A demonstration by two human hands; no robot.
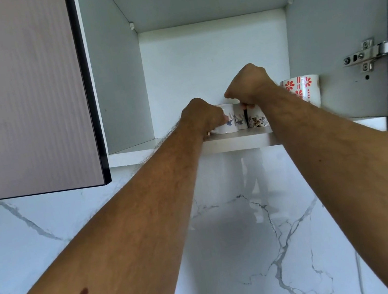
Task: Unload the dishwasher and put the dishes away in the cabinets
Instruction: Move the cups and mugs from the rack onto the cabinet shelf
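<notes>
Already three cups stand shelved, left hand (202, 116) gripping one cup (228, 119), right hand (250, 88) another (256, 119); the dishwasher is unseen.

Bright, even daylight fills the view, cool and slightly bluish on the white cabinet interior (214, 61), with no hard glare. The cabinet's side walls read greyer than its back panel. A soft shadow lies under the shelf (236, 143), and a broad dim patch with faint vertical reflections shows on the glossy marble backsplash (240, 229). The closed door (17, 96) on the left shows fine moiré-like banding. Wide-angle distortion bends the straight edges outward toward the frame borders and stretches the forearms (130, 234) near the bottom corners. Focus is soft throughout, and the mugs' (230, 120) patterns look slightly smeared
</notes>
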